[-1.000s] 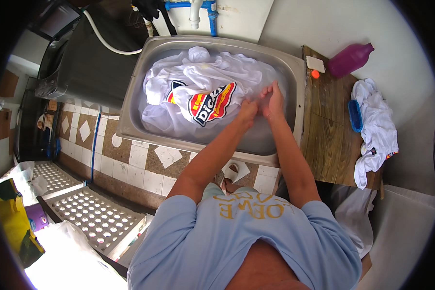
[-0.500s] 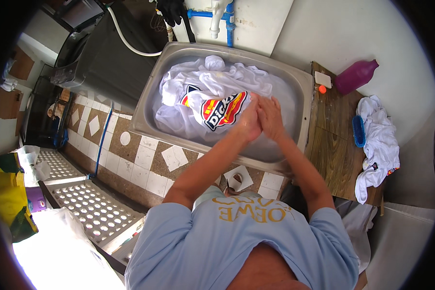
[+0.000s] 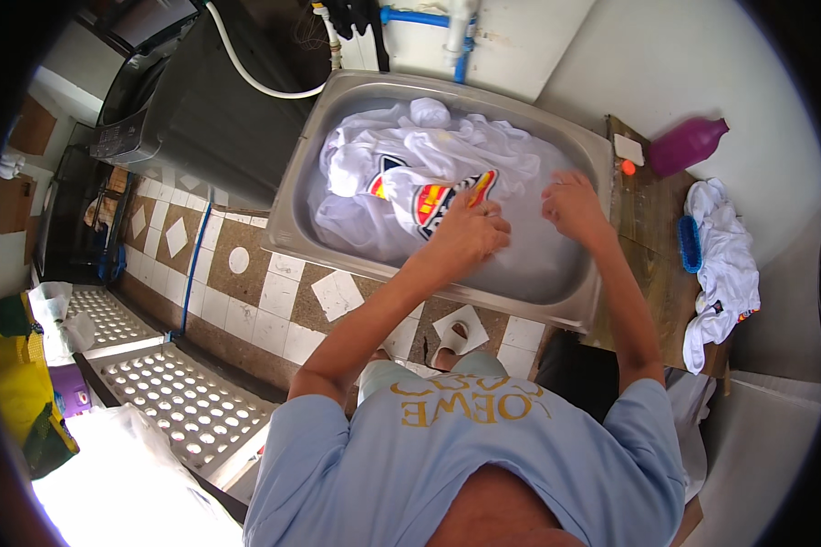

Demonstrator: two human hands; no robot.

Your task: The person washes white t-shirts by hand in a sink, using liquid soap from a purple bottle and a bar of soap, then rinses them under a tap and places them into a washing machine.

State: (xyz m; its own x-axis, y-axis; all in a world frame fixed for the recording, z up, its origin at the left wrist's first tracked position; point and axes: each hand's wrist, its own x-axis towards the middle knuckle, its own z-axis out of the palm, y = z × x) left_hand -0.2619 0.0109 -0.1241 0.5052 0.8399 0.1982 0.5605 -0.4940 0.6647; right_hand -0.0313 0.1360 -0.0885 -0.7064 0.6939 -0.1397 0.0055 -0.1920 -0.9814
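Note:
A white garment [image 3: 433, 146] with a red, yellow and dark print [image 3: 429, 205] lies bunched in cloudy water inside a metal basin [image 3: 287, 214]. My left hand [image 3: 470, 239] is over the near right end of the print and covers part of it. Its fingers are loosely bent and slightly apart; whether they touch the cloth is hard to tell. Over the water at the basin's right side is my right hand [image 3: 573, 208], away from the garment. Its fingers are slightly curled and apart, with nothing visible in them.
Right of the basin, a wooden counter [image 3: 643, 260] bears a purple bottle [image 3: 689, 146], a white block [image 3: 628, 149], an orange cap [image 3: 628, 168], a blue brush [image 3: 690, 244] and white clothes [image 3: 722, 251]. A dark machine [image 3: 214, 109] and white hose [image 3: 246, 71] stand left.
My hands were pressed together beside the print and are now apart. The left is over the print's end; the right has moved rightward over the water. The view has shifted slightly.

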